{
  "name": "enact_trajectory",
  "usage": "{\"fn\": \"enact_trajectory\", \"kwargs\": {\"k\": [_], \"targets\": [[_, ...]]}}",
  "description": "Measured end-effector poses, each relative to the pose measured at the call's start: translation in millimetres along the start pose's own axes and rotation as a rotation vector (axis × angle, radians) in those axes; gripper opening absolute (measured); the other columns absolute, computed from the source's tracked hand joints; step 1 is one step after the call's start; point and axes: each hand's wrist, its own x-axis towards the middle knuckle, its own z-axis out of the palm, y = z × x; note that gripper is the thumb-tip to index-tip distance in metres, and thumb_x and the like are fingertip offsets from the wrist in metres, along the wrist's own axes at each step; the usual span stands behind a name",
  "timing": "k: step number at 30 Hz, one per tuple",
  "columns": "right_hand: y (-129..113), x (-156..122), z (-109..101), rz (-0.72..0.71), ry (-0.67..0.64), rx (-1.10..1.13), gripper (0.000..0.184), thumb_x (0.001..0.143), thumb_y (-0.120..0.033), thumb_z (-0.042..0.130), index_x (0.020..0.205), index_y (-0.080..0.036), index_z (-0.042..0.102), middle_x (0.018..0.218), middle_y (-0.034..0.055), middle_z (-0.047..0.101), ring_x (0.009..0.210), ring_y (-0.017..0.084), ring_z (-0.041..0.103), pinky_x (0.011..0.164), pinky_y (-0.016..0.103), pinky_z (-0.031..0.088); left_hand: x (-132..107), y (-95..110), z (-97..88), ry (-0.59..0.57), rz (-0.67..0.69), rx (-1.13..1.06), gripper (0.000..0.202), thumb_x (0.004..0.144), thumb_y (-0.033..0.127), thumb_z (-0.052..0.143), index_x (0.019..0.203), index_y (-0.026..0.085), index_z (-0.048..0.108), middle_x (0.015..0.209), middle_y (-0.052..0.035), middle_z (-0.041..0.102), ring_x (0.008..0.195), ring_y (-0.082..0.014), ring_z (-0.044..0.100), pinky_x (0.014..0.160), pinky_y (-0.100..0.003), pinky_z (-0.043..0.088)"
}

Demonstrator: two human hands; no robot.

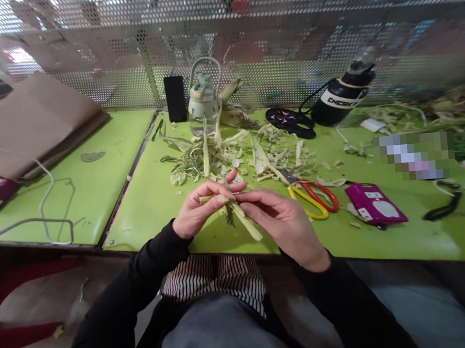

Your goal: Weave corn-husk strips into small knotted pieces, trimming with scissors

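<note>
The left hand [203, 206] and right hand [286, 220] have fingers [258, 195] pinching at least two pale stalks [250, 225] near one pair of scissors [290, 178].

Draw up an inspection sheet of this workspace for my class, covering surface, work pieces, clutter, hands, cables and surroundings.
Surface: green tabletop, a dark seam left of the hands.
Work pieces: pale green stalks, held above the near edge.
Clutter: plant scraps beyond the hands; scissors, purple packet, mint bottle, dark bottle.
Hands: left hand and right hand both grip the stalks.
Cables: white cables, one at left, another at right.
Surroundings: perforated metal panel behind; brown paper at left.
</note>
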Motion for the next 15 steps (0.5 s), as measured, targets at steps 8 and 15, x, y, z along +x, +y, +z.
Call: {"fn": "enact_trajectory", "kwargs": {"k": [8, 15], "targets": [[-4.0, -2.5, 6.5, -0.216, 0.119, -0.306, 0.01, 0.089, -0.015, 0.057, 0.087, -0.024, 0.062, 0.085, 0.0031, 0.069, 0.067, 0.014, 0.06, 0.056, 0.028, 0.049, -2.4, -3.9, 1.7, -0.045, -0.015, -0.052, 0.013, 0.086, 0.034, 0.072, 0.088, 0.022, 0.072, 0.113, -0.0047, 0.075, 0.135, -0.0201, 0.053, 0.118, -0.041, 0.032], [-2.5, -2.7, 0.6, 0.012, -0.022, -0.095, 0.014, 0.093, -0.023, 0.048, 0.079, -0.023, 0.05, 0.084, 0.0014, 0.063, 0.052, 0.009, 0.041, 0.047, 0.025, 0.038, -3.6, -1.7, 3.5, 0.011, -0.022, 0.011, 0.01, 0.084, 0.032, 0.073, 0.087, 0.023, 0.073, 0.104, -0.0035, 0.076, 0.114, -0.0174, 0.065, 0.108, -0.036, 0.043]]}}
